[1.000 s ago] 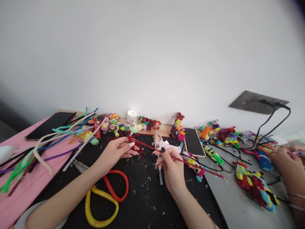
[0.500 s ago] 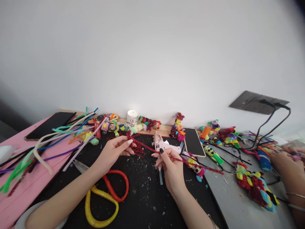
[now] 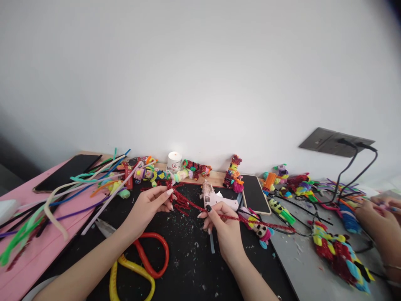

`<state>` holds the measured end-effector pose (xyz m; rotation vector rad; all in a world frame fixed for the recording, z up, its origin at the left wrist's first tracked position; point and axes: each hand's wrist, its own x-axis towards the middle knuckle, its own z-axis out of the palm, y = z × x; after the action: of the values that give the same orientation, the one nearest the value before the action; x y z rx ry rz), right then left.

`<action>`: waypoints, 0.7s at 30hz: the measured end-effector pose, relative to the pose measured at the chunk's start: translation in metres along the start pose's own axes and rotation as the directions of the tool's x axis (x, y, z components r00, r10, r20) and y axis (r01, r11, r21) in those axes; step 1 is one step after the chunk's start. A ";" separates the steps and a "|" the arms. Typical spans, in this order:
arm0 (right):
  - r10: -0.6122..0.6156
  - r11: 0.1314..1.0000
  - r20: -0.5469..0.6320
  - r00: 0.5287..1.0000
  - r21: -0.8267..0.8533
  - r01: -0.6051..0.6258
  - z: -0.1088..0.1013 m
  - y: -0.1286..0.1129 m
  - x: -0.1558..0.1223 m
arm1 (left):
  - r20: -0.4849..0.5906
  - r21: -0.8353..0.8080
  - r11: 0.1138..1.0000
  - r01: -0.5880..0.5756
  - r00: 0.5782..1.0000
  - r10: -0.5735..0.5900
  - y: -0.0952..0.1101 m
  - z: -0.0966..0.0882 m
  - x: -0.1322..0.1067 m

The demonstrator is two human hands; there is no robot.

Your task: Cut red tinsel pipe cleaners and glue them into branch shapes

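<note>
Since the earlier frame, the whole view slides a little: the table things sit lower, and the wall socket [image 3: 336, 142] stands lower and further left. Your 2 hands keep nearly the same pose.

Key relation: the long red tinsel stem [image 3: 272, 226] runs on a slant, from your left hand [image 3: 150, 207] at the upper left, through your right hand [image 3: 224, 228], to a free end at the lower right. The taut part spans the gap between your hands; the longer tail lies beyond the right hand, which is nearer to that free end.

Grip, left: thumb and fingertips pinched together on red tinsel, beside a red bundle [image 3: 181, 202]; you can't tell here whether the bundle is held or lies on the black mat [image 3: 184, 267]. Grip, right: thumb and finger closed around the stem.

Around: the pink glue gun [image 3: 221, 201] lies just behind your right hand, its glue stick [image 3: 212, 244] showing below. The tail passes across a pink-and-yellow figure [image 3: 265, 236] in view; contact unclear. The scissors [image 3: 166, 254] lie partly under your left forearm. Loose pipe cleaners [image 3: 110, 198] spread to the left.

In the way, judged: the glue gun crowds the right hand from behind, and the figure sits along the tail's line. A co-worker's hand [image 3: 380, 217] is well apart, far right.
</note>
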<state>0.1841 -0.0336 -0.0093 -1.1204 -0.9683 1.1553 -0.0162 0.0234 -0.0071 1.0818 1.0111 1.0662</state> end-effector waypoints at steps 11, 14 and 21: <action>0.020 0.999 0.056 0.998 0.049 -0.023 0.003 -0.002 -0.002 | -0.013 -0.042 0.999 0.006 1.000 -0.007 0.002 0.001 -0.001; 0.021 0.997 0.096 0.995 0.072 -0.028 0.005 -0.004 -0.005 | 0.033 -0.028 1.000 0.010 0.999 -0.009 0.001 0.003 -0.003; -0.112 0.991 0.139 0.984 -0.061 0.121 0.011 0.003 -0.013 | 0.266 0.165 0.986 0.013 0.962 -0.057 0.001 0.022 -0.017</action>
<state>0.1708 -0.0443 -0.0098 -1.0358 -1.1712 1.1205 0.0015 0.0035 -0.0007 1.2977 0.9032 0.7910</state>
